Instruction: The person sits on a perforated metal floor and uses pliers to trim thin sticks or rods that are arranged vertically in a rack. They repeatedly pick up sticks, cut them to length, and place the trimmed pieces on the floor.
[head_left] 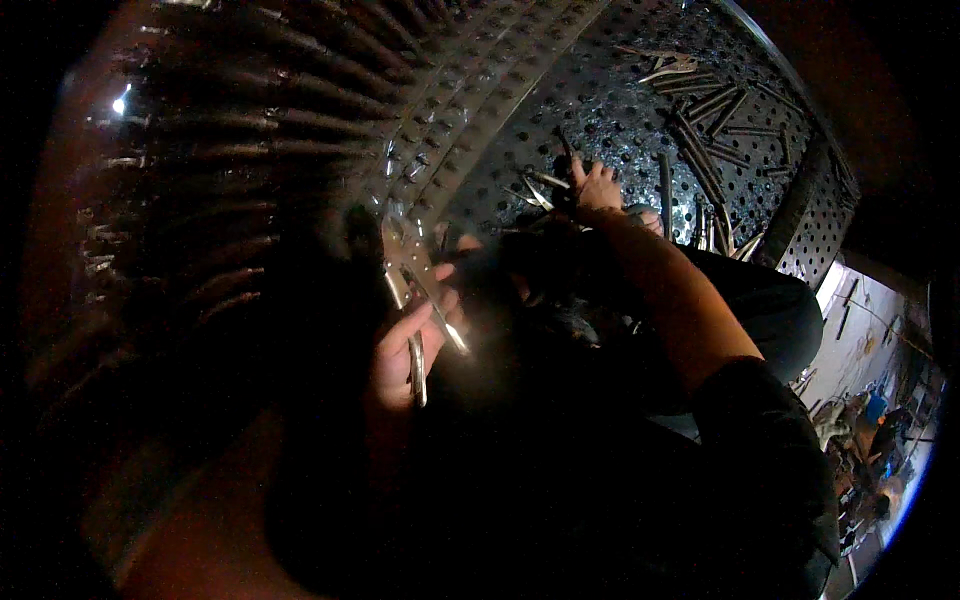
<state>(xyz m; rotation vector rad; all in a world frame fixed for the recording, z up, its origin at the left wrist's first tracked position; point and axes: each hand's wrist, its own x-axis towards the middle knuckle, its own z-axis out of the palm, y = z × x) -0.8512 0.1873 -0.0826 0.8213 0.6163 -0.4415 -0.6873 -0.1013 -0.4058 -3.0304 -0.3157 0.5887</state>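
My left hand [405,350] is wrapped round a pair of metal locking pliers [407,268]. Their handles are spread and the jaw end points up at the studded metal band, where dark and blur hide the jaw tips. Farther off to the right, my right hand [597,188] is down at the perforated metal plate. Its fingers are closed on a thin dark rod [566,145], whose lower part the hand hides. Just left of that hand, another pair of pliers [537,192] lies on the plate.
A curved wall of ribbed dark tubes [320,110] rises at the left. Several short metal bars [705,160] and more pliers [672,68] are scattered over the perforated plate [620,110]. At the far right, a cluttered pile [870,440] lies on a pale floor below the plate's edge.
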